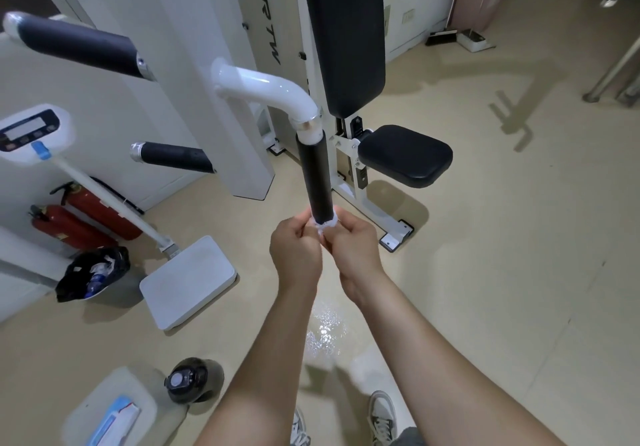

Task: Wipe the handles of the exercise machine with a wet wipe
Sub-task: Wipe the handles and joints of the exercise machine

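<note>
At the near tip of the black foam handle [316,178], which hangs down from the machine's white bent tube [266,89], a bunched white wet wipe [325,226] is wrapped around the handle's end. Both hands meet there: the left hand [295,251] and the right hand [354,248] each pinch the wipe from their own side, fingers curled in and clamped on the cloth against the foam.

The wipe is crumpled into a narrow band, so the likely failure is poor coverage: pulled along like this, it could roll up or slip off the tip and leave most of the grip untouched. With so little cloth in each pinch, one hand could also lose its hold.

Both forearms reach up and forward from the bottom of the view, converging at the handle, wrists roughly straight, knuckles facing the camera. The thumbs lie hidden behind the fingers.

Three other black grips [76,47] [175,156] sit to the left, well apart from the hands and bare of any cloth. A wipe packet [114,421] lies on the floor near a dark bottle [192,381].
</note>
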A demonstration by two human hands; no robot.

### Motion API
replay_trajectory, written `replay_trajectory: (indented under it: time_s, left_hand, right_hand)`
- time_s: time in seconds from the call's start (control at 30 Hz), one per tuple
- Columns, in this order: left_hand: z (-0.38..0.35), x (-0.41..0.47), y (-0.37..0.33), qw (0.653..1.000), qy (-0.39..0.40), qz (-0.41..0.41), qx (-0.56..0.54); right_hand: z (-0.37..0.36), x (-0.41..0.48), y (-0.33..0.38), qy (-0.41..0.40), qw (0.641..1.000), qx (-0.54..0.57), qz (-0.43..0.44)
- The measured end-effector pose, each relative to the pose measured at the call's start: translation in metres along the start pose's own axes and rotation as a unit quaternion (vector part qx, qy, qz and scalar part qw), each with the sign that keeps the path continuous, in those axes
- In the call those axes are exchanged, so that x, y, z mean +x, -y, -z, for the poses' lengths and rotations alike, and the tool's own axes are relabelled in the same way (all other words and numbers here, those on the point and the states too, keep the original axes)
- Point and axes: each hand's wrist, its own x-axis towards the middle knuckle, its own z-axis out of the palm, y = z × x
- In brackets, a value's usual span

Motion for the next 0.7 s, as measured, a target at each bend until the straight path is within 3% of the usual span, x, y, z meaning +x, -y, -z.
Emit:
replay_trajectory:
  time_s: [0.07, 0.13, 0.27, 0.37, 0.47, 0.53, 0.7]
  left_hand:
    - [0.001, -0.005, 0.003, 0.994, -0.013, -0.052, 0.092]
    - [0.004, -0.006, 0.011, 0.988, 0.014, -0.052, 0.147]
    - [0.024, 0.005, 0.016, 0.966, 0.155, -0.016, 0.207]
    - [0.036, 0.007, -0.002, 0.963, 0.109, -0.071, 0.237]
    - [0.031, 0.002, -0.023, 0.978, 0.08, -0.106, 0.159]
    - [0.025, 0.002, -0.027, 0.985, 0.074, -0.087, 0.129]
    - [0.023, 0.002, -0.022, 0.991, 0.059, -0.071, 0.097]
  right_hand:
    - [-0.001, -0.004, -0.003, 0.01, 0.999, -0.027, 0.02]
    - [-0.003, -0.006, -0.006, 0.01, 0.998, -0.062, 0.024]
    - [-0.005, 0.003, -0.013, -0.021, 0.998, -0.066, 0.0]
    - [0.004, 0.003, -0.012, -0.046, 0.995, -0.089, -0.004]
    - [0.004, -0.005, 0.01, -0.096, 0.959, -0.229, 0.135]
    - [0.0, -0.003, 0.017, -0.092, 0.948, -0.251, 0.175]
    - [-0.006, -0.008, -0.03, -0.032, 0.984, -0.171, 0.026]
